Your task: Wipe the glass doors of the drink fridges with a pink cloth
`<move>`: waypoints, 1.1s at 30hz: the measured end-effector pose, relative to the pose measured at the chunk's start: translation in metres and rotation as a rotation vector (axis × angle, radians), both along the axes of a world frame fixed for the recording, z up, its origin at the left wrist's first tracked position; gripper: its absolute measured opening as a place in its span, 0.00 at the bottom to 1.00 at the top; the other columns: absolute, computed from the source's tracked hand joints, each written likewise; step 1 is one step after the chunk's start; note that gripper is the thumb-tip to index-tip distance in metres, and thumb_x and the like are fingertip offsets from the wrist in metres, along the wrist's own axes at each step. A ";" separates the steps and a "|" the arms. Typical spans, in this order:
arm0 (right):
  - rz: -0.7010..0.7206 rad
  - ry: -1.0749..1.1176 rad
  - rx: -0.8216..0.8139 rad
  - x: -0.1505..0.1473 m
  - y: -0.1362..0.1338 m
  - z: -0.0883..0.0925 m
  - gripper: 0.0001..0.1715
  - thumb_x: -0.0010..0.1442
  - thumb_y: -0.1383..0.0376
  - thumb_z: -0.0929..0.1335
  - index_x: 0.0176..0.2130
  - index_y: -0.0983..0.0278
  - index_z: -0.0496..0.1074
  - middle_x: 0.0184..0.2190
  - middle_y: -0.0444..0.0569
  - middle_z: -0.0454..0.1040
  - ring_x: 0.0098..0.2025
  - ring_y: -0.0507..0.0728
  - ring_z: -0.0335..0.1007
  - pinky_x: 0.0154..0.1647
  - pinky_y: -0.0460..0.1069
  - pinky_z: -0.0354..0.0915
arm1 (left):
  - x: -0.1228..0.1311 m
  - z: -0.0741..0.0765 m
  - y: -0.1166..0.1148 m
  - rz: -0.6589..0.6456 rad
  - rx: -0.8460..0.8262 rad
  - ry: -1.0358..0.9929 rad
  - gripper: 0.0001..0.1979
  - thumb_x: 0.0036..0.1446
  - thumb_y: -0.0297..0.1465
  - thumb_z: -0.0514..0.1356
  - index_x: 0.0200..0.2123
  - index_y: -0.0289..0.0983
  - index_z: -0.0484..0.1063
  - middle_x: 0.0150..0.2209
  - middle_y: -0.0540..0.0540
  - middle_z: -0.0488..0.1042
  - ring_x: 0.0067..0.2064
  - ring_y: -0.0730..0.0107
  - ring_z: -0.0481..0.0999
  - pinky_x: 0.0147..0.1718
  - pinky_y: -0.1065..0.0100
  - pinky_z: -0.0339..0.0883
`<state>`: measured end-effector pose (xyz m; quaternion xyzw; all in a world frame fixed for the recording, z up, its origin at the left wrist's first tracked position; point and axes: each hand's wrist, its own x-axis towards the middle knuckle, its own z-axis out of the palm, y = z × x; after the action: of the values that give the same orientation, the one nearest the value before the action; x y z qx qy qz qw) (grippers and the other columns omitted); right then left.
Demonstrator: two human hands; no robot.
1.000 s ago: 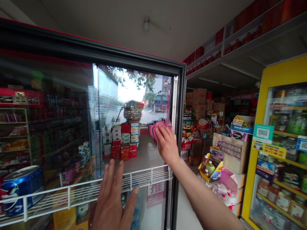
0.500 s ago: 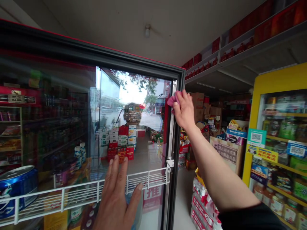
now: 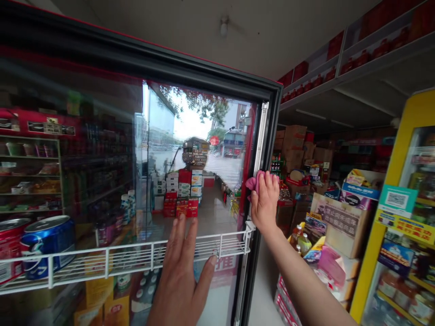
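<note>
My right hand (image 3: pixel 265 201) presses a pink cloth (image 3: pixel 253 183) against the inner edge of a glass fridge door (image 3: pixel 217 213), over the silver strip (image 3: pixel 261 136) beside the black door frame (image 3: pixel 274 113). Part of the cloth is hidden under the fingers. My left hand (image 3: pixel 183 276) is raised low in the middle of the view, fingers stretched out, holding nothing. It is in front of the white wire door rack (image 3: pixel 136 260); whether it touches the rack or glass I cannot tell.
A blue can (image 3: pixel 47 246) and a red can (image 3: pixel 12 246) stand on the rack at left. Beyond the door are stacked cartons (image 3: pixel 294 145), a cardboard display box (image 3: pixel 340 222) and a yellow-framed drinks cooler (image 3: pixel 380 226). Red shop goods line a high shelf (image 3: pixel 363 61).
My right hand has slid down the door's edge with the cloth. The view has shifted left, bringing the red can into sight. My left hand stays outstretched.
</note>
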<state>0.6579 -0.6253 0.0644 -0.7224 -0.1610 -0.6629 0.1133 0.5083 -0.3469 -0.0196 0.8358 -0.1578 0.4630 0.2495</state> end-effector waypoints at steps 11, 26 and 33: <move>-0.169 0.029 0.097 0.025 0.008 0.105 0.38 0.78 0.58 0.57 0.81 0.65 0.54 0.82 0.64 0.53 0.84 0.72 0.44 0.79 0.73 0.54 | 0.004 0.003 0.001 -0.031 -0.038 -0.026 0.44 0.74 0.40 0.59 0.84 0.50 0.40 0.85 0.41 0.45 0.84 0.45 0.48 0.76 0.36 0.60; 0.037 -0.102 0.139 0.057 -0.019 0.207 0.39 0.78 0.50 0.58 0.79 0.61 0.60 0.81 0.59 0.55 0.84 0.70 0.46 0.82 0.72 0.50 | 0.007 -0.012 0.008 0.004 -0.058 0.038 0.43 0.74 0.40 0.59 0.84 0.48 0.41 0.85 0.39 0.43 0.84 0.43 0.48 0.75 0.34 0.60; 0.093 -0.082 0.206 0.034 -0.012 0.116 0.42 0.77 0.51 0.58 0.81 0.66 0.54 0.81 0.61 0.57 0.84 0.70 0.45 0.83 0.71 0.49 | -0.001 -0.016 0.007 0.021 -0.047 0.024 0.43 0.74 0.38 0.59 0.83 0.45 0.42 0.84 0.38 0.45 0.84 0.45 0.49 0.75 0.35 0.61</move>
<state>0.6918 -0.6373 0.1809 -0.6712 -0.1299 -0.6988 0.2106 0.5075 -0.3402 -0.0351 0.8367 -0.1351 0.4591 0.2663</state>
